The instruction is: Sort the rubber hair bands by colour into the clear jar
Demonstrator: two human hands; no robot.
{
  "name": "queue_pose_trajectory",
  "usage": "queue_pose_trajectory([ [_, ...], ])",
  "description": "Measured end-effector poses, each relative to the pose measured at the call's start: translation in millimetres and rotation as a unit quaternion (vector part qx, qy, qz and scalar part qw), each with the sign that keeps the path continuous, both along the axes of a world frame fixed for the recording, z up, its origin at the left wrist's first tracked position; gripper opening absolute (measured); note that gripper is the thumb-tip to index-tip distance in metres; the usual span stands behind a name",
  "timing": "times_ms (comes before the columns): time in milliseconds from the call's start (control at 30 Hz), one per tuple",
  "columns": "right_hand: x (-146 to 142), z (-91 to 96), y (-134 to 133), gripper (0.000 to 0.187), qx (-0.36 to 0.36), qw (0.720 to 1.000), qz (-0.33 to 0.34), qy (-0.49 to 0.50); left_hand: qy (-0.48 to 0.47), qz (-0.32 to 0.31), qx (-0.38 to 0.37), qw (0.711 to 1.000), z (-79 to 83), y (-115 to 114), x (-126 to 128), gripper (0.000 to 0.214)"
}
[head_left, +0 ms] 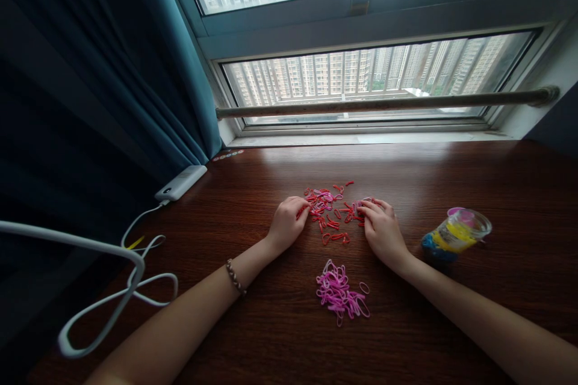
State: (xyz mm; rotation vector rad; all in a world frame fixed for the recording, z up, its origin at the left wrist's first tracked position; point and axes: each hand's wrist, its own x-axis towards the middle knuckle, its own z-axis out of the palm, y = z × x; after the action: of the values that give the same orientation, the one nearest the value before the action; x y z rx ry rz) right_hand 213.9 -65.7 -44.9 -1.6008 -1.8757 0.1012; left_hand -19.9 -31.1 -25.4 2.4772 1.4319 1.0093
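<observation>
A loose pile of red rubber bands (320, 204), with some pink ones mixed in, lies on the dark wooden table. At its left edge my left hand (288, 222) has its fingers curled together, with a bit of red band showing between thumb and fingers. My right hand (382, 227) rests on the pile's right side, palm down, fingers stretched over a few red and pink bands. Closer to me, between my forearms, sits a separate heap of pink rubber bands (338, 292). One pink band lies slightly apart on its right.
A clear plastic jar (456, 234) with a yellow label and blue contents stands right of my right hand. At the left are a white power bank (181, 183) and a looped white cable (135, 271). A blue curtain (180, 90) and a barred window bound the table (506, 180).
</observation>
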Motion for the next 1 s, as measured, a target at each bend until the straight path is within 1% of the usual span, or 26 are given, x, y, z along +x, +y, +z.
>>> queue_pose_trajectory([
  [133,-2,2.3,-2,0.035,-0.001,0.999,0.014,-0.032,0.020,-0.003,-0.018,1.000,-2.8,1,-1,0.011],
  [333,-3,3.9,-5,0.037,-0.009,0.998,-0.003,-0.059,0.030,-0.005,-0.019,0.999,-3.0,1,0,0.011],
  [500,-3,0.9,-4,0.039,0.000,0.998,0.022,-0.054,0.028,-0.008,-0.017,0.999,-3.2,1,0,0.011],
  [600,-3,-3.4,-1,0.038,0.010,0.999,0.025,-0.039,0.027,-0.009,-0.015,0.999,-3.5,0,0,0.012],
  [700,-3,-6.1,1,0.038,0.024,0.999,0.020,-0.011,0.025,-0.010,-0.014,1.000,-4.0,1,0,0.012],
  [800,-4,-2.4,1,0.038,0.046,0.998,0.024,0.045,0.023,-0.005,-0.014,1.000,-4.8,2,-1,0.012],
  [900,-6,8.1,-4,0.037,0.078,0.986,0.066,0.133,0.013,0.012,-0.013,1.000,-5.6,3,-1,0.013],
  [1000,-11,19.7,-15,0.029,0.105,0.966,0.130,0.198,0.004,0.021,-0.014,1.000,-6.1,3,-1,0.014],
])
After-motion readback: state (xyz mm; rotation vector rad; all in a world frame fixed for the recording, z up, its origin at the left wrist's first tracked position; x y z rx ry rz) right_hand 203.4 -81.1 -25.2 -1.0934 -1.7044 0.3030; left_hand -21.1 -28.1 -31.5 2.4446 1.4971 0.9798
